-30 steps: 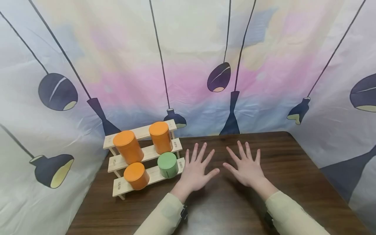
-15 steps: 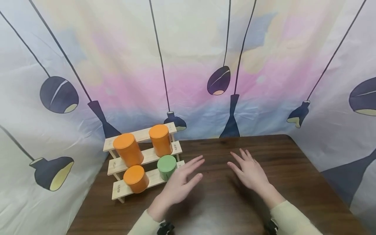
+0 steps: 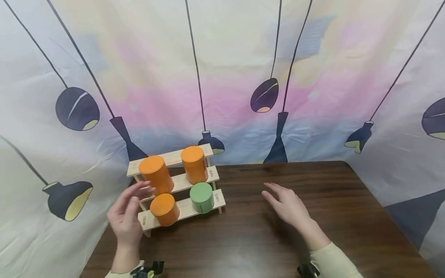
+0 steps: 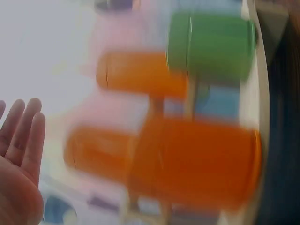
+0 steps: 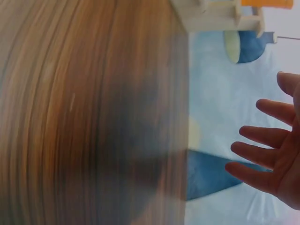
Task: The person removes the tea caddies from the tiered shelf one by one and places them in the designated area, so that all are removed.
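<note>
Your left hand: shifted to the left end of the rack, loose, empty. Right hand: likewise, over the counter. Orange canisters, green canister: upright on rack. Advised: you reach slowly, clearing neighbours.

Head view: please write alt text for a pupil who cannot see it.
A person's empty left hand is by the left end of a three-step wooden rack holding three orange canisters and one green canister. The empty right hand hovers over a dark wooden table; behind is pastel cloth printed with hanging lamps.
</note>
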Tool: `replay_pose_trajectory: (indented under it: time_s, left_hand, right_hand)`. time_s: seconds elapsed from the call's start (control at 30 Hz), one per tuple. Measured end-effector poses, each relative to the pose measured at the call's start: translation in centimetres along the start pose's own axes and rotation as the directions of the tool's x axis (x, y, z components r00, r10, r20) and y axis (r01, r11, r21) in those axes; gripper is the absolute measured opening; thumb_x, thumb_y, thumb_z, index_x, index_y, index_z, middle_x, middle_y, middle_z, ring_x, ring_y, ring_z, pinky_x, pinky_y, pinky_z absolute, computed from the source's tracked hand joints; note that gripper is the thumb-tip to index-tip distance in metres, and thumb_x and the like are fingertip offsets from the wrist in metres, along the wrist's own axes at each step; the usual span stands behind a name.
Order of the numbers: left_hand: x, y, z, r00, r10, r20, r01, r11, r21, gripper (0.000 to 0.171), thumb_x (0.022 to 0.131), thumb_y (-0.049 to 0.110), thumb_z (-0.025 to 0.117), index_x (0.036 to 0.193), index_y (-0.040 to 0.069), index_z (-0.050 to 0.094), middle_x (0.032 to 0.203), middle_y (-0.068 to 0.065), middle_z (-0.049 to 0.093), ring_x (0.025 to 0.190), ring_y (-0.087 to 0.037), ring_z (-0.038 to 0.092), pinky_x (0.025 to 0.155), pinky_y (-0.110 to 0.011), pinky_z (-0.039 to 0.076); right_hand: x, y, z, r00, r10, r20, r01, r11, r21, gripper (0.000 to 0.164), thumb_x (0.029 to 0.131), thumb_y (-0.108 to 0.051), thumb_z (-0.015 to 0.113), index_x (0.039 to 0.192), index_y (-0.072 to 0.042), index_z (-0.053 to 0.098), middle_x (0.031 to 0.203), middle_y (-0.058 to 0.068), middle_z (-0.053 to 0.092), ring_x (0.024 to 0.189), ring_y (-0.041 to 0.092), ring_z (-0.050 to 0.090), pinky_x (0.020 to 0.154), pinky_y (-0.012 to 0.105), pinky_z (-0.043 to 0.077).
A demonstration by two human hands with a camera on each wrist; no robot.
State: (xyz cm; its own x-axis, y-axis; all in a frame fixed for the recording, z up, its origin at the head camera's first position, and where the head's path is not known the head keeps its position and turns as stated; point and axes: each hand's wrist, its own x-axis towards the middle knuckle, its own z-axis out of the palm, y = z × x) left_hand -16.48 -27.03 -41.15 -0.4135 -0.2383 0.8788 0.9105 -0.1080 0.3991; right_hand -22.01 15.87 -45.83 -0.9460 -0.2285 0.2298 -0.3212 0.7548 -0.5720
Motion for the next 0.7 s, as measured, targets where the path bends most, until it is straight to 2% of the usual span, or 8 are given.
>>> replay_pose_trajectory:
  time_s: [0.17,0.27,0.33,0.37,0.47,0.5,0.57,0.7]
  left_hand:
    - [-0.5,-0.7,-5.0,0.976,-0.07,-0.207,0.085,0.994,0.063,0.033,0.101,-0.014,0.042,0.127,-0.031,0.055,0.119,-0.028,0.074,0.103,-0.031,0.076,0.091,-0.031,0.061]
    - [-0.5,-0.6,-7.2,0.944,-0.177,-0.279,0.241,0.947,0.214,0.034,0.104,-0.009,0.049,0.134,-0.023,0.058,0.128,-0.021,0.073,0.114,-0.025,0.072,0.098,-0.026,0.056]
    - [-0.6,-0.4,-8.3,0.901,-0.301,-0.312,0.392,0.872,0.293,0.036,0.106,-0.004,0.055,0.14,-0.016,0.059,0.132,-0.012,0.073,0.119,-0.018,0.07,0.101,-0.02,0.053]
    - [-0.7,-0.3,-8.9,0.871,-0.374,-0.318,0.473,0.814,0.336,0.038,0.107,-0.001,0.058,0.143,-0.012,0.059,0.134,-0.006,0.073,0.12,-0.013,0.069,0.1,-0.017,0.051]
    - [-1.2,-0.3,-10.5,0.755,-0.594,-0.278,0.652,0.635,0.414,0.048,0.108,0.009,0.063,0.154,-0.003,0.053,0.137,0.01,0.069,0.122,0.001,0.065,0.099,-0.011,0.047]
    - [-1.4,-0.3,-11.0,0.719,-0.648,-0.251,0.681,0.583,0.443,0.052,0.108,0.011,0.064,0.157,-0.002,0.05,0.14,0.013,0.068,0.121,0.004,0.064,0.098,-0.009,0.046]
    - [-1.8,-0.3,-12.0,0.66,-0.725,-0.197,0.704,0.506,0.498,0.059,0.108,0.015,0.066,0.161,0.0,0.044,0.148,0.011,0.064,0.12,0.01,0.061,0.097,-0.007,0.045]
    - [-2.6,-0.1,-13.9,0.557,-0.824,-0.104,0.698,0.396,0.597,0.071,0.105,0.016,0.072,0.164,-0.001,0.037,0.159,-0.017,0.051,0.115,0.016,0.059,0.095,-0.007,0.046]
  right_hand:
    - [0.1,-1.5,1.5,0.999,-0.033,-0.039,0.037,0.993,0.113,0.056,0.11,-0.052,0.056,0.15,-0.013,0.064,0.15,0.013,0.063,0.137,0.036,0.06,0.111,0.06,0.05]
    - [0.2,-2.9,2.5,0.998,-0.045,-0.048,0.053,0.984,0.173,0.053,0.11,-0.05,0.058,0.149,-0.014,0.065,0.149,0.009,0.065,0.136,0.033,0.062,0.11,0.058,0.051]
    - [0.4,-3.9,3.3,0.998,-0.05,-0.044,0.058,0.977,0.207,0.051,0.109,-0.047,0.061,0.148,-0.015,0.066,0.148,0.008,0.066,0.135,0.031,0.063,0.11,0.057,0.051]
    - [0.5,-4.4,3.7,0.998,-0.052,-0.043,0.061,0.973,0.221,0.049,0.109,-0.045,0.062,0.148,-0.016,0.066,0.147,0.007,0.066,0.134,0.029,0.063,0.109,0.056,0.052]
    - [0.8,-5.8,5.0,0.997,-0.059,-0.046,0.069,0.961,0.267,0.044,0.107,-0.038,0.067,0.147,-0.018,0.068,0.145,0.004,0.068,0.132,0.026,0.065,0.109,0.053,0.053]
    - [0.9,-6.2,5.4,0.997,-0.059,-0.048,0.07,0.956,0.284,0.043,0.107,-0.037,0.069,0.146,-0.02,0.068,0.144,0.003,0.068,0.132,0.025,0.065,0.109,0.052,0.053]
    - [1.1,-7.1,6.2,0.997,-0.063,-0.052,0.076,0.944,0.322,0.043,0.106,-0.034,0.071,0.146,-0.021,0.068,0.143,0.002,0.069,0.133,0.024,0.064,0.111,0.052,0.052]
    - [1.3,-8.8,7.2,0.996,-0.07,-0.057,0.087,0.907,0.411,0.044,0.105,-0.033,0.072,0.147,-0.022,0.067,0.144,0.002,0.068,0.135,0.024,0.063,0.112,0.052,0.051]
